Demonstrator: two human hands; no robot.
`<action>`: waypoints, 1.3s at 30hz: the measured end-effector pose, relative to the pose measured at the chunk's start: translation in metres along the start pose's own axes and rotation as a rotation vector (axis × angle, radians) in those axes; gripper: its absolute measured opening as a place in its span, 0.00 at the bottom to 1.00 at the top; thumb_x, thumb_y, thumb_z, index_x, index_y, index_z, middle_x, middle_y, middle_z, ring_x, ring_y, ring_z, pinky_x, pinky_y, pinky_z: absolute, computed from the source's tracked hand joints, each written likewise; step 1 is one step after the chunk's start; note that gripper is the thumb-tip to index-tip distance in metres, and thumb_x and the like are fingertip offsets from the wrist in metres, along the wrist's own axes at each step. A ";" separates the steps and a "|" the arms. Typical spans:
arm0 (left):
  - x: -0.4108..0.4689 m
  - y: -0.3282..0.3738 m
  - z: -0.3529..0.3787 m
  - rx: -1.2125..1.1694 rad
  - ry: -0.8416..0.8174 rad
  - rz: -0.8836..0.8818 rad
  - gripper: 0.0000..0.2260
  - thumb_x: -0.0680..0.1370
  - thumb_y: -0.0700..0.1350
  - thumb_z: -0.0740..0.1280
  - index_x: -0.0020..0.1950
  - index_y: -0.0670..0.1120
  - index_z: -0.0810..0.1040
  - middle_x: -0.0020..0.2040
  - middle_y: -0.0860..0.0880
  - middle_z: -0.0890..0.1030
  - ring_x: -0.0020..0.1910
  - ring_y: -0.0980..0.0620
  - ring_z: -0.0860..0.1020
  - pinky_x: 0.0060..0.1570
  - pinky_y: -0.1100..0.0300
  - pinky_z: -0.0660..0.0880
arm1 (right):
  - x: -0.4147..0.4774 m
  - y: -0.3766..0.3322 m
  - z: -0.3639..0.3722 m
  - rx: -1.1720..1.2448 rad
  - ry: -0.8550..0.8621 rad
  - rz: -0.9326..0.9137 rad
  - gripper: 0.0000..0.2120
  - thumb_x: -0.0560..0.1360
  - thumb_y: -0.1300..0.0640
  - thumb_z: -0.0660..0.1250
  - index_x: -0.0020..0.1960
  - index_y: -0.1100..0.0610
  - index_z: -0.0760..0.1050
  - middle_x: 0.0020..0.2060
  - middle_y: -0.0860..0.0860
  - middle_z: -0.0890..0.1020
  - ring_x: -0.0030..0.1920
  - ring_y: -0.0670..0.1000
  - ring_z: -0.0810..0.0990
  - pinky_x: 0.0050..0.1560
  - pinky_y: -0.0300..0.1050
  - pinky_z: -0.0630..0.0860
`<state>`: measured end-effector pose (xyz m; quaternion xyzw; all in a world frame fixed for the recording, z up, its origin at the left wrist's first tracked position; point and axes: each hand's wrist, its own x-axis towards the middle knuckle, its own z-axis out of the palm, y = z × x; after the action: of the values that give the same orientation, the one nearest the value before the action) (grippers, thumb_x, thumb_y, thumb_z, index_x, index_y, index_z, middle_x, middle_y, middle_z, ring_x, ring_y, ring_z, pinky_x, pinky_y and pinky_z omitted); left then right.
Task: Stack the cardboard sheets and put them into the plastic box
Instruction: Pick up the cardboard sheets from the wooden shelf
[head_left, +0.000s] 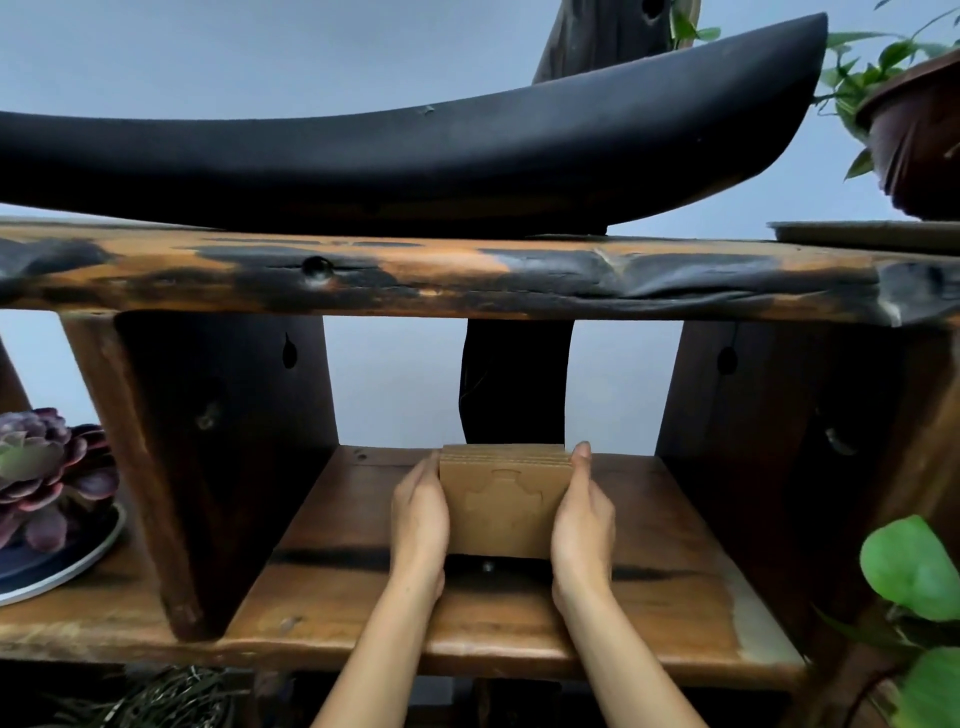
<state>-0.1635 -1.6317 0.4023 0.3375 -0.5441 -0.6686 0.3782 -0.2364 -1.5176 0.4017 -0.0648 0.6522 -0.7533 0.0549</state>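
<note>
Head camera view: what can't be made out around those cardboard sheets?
Plastic box: nowhere in the head view.
Cardboard sheets: count unclear; top edges too fine, left hand and right hand cover both sides.
Flowerpot: cut off by the right edge.

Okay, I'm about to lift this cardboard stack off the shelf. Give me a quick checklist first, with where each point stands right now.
1. Left hand on the cardboard stack: ok, it presses flat against the left edge.
2. Right hand on the stack: ok, it presses the right edge.
3. Sheets squared up: ok, the top edges look close to even.
4. Room above: ok, there is open space between the stack and the upper plank.
5. Stack clear of the lower shelf: cannot tell, the underside is in shadow.
6. Plastic box located: not ok, no box is in view.
</note>
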 end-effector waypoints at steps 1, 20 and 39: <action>-0.001 -0.002 0.000 0.017 0.009 -0.008 0.16 0.84 0.54 0.58 0.50 0.60 0.87 0.46 0.59 0.88 0.51 0.54 0.84 0.50 0.56 0.78 | 0.003 0.001 -0.002 -0.037 0.016 -0.003 0.25 0.80 0.33 0.57 0.60 0.48 0.84 0.54 0.45 0.87 0.56 0.48 0.81 0.61 0.48 0.74; -0.075 -0.018 0.014 0.081 0.048 0.072 0.21 0.78 0.58 0.54 0.51 0.57 0.87 0.51 0.53 0.88 0.56 0.48 0.83 0.64 0.42 0.77 | -0.024 -0.009 -0.042 -0.124 0.234 -0.212 0.35 0.80 0.38 0.47 0.35 0.61 0.80 0.37 0.60 0.85 0.44 0.64 0.80 0.48 0.53 0.70; -0.216 -0.017 -0.006 0.190 0.026 0.626 0.15 0.73 0.59 0.75 0.57 0.59 0.77 0.53 0.63 0.84 0.51 0.63 0.83 0.45 0.71 0.78 | -0.080 -0.035 -0.114 -0.134 0.017 -0.003 0.34 0.81 0.30 0.46 0.38 0.52 0.80 0.37 0.47 0.81 0.39 0.44 0.74 0.43 0.49 0.69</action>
<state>-0.0564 -1.4441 0.3927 0.1963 -0.6765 -0.4617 0.5391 -0.1772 -1.3880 0.4185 -0.0626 0.7016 -0.7085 0.0438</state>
